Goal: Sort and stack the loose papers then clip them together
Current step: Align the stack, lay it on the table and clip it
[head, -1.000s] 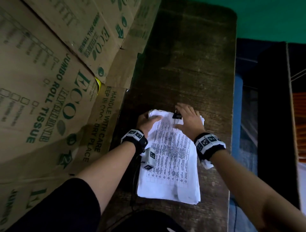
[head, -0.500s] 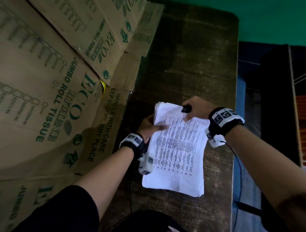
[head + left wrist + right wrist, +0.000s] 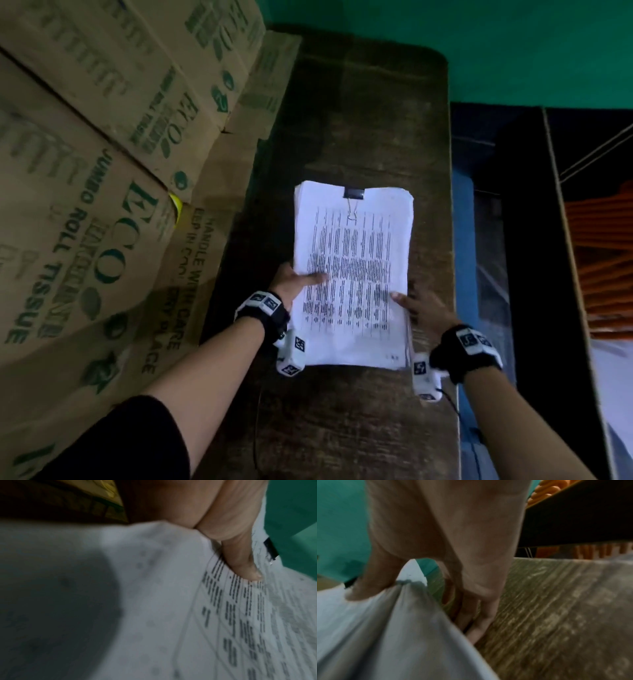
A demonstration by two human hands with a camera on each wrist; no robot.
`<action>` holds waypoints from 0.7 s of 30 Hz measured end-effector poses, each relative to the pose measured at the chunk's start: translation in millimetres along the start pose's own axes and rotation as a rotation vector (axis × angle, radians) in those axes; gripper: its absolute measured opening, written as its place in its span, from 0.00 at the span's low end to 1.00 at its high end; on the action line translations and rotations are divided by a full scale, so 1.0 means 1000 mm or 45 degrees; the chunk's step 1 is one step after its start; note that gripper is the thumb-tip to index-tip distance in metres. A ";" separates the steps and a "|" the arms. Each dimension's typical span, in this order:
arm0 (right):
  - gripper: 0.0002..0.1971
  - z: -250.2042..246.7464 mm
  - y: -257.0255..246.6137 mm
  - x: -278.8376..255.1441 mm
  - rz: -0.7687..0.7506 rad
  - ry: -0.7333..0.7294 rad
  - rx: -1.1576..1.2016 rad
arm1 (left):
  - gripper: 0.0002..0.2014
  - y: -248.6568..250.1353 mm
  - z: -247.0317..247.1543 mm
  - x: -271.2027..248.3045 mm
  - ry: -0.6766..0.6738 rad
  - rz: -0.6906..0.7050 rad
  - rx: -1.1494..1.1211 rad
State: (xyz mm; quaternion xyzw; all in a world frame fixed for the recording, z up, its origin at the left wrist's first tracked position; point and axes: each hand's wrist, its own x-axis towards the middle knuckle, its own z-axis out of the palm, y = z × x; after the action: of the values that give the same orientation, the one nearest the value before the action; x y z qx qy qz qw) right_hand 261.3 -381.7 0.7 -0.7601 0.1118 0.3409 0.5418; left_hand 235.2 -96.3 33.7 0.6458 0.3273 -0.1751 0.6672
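A stack of white printed papers (image 3: 352, 274) lies lengthwise over the dark wooden table (image 3: 359, 102). A black binder clip (image 3: 354, 194) sits clamped on the middle of its far edge, with one wire handle folded flat on the top page. My left hand (image 3: 301, 281) pinches the stack's left edge, its thumb (image 3: 240, 555) pressed on the print. My right hand (image 3: 411, 303) grips the right edge, thumb (image 3: 373, 585) on top and fingers down beside the paper (image 3: 385, 628). The left wrist view also catches the clip (image 3: 271, 550) at the far end.
Tall cardboard boxes (image 3: 102, 171) printed with green lettering lean along the table's left side. Beyond the table's right edge stand a blue strip (image 3: 462, 240) and dark shelving holding orange items (image 3: 603, 257). A green wall (image 3: 479, 41) closes the far end.
My right hand has let go of the binder clip at the far edge and come back to the stack's right side. The stack now lies straighter, farther out, with the clip fixed on it.
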 end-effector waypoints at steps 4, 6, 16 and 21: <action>0.29 -0.014 0.009 0.012 -0.110 0.095 0.226 | 0.47 0.019 0.033 0.018 -0.029 -0.011 0.020; 0.28 -0.023 0.000 0.019 -0.130 0.311 0.085 | 0.40 0.029 0.052 0.028 -0.111 0.022 0.066; 0.44 -0.043 -0.017 0.014 0.104 0.552 -0.884 | 0.29 0.021 0.089 0.051 -0.028 0.204 1.028; 0.45 -0.031 -0.009 0.020 0.021 0.379 -1.010 | 0.32 0.003 0.101 0.042 -0.009 0.229 1.173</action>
State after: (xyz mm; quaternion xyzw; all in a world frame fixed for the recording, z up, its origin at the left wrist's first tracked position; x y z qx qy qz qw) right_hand 293.0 -401.9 0.1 -0.9498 0.0551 0.2483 0.1823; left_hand 288.9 -186.4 3.4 0.8999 0.1561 -0.2457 0.3247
